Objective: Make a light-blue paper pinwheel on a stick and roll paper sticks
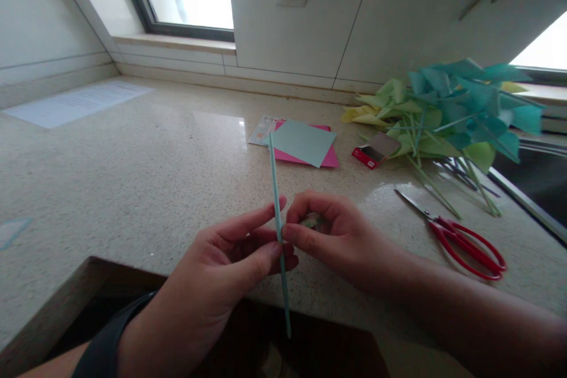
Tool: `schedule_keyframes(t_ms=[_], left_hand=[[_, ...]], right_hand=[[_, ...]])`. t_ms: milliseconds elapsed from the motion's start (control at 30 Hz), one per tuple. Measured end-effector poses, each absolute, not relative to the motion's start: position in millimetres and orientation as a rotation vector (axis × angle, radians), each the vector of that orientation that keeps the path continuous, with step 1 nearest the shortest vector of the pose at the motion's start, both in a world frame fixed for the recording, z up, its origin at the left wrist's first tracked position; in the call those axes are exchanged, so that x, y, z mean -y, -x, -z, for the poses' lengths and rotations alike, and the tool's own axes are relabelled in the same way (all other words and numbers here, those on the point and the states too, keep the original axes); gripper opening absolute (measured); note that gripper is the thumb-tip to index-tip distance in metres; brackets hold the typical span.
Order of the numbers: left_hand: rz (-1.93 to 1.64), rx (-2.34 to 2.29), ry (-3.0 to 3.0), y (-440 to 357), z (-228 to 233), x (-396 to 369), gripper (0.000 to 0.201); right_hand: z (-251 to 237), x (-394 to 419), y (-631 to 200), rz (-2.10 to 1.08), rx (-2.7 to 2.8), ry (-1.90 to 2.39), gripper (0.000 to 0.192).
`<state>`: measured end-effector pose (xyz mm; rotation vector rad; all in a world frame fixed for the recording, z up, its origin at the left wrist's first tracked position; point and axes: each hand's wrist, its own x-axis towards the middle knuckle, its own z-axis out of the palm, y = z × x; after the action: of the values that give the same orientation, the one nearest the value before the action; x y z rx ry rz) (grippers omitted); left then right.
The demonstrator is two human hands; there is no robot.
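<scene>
A thin, pale-green rolled paper stick (275, 189) stands nearly upright in front of me, over the counter's front edge. My left hand (234, 254) pinches it around its middle between thumb and fingers. From the other side, my right hand (328, 230) has its thumb and forefinger closed together against the stick. Under those curled fingers shows a small greenish, shiny thing (313, 222), mostly hidden, whose kind I cannot make out. Behind the stick lie a pale-green paper square (305, 140) and a pink sheet (330, 157) beneath it.
Red-handled scissors (465, 245) lie right of my right hand. Beyond them are a small red box (372, 150) and a heap of green, yellow and teal paper flowers (465, 106), near a sink (531, 189). A printed sheet (80, 103) rests at the far left.
</scene>
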<state>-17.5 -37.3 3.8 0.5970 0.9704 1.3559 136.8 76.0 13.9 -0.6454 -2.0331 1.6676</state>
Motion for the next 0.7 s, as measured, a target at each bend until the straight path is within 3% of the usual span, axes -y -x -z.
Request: schedule_keyframes(t_ms=[200,400,700], left_hand=[[-1.297,-1.095,-0.710,15.8,-5.0,37.5,0.045],[-1.348,-1.093,-0.688,12.1,-8.1,35.3,0.035],[-1.367,-1.058,-0.664,8.7,-12.4,35.7,0.041]], right_hand=[[-15.5,-74.1,-137.7,-1.577,2.083,0.646,0.015],[-16.4,-73.3,-138.4,-1.500,2.115,0.648,0.015],[-19.2,-73.3,-138.3,-1.464,2.125,0.644,0.009]])
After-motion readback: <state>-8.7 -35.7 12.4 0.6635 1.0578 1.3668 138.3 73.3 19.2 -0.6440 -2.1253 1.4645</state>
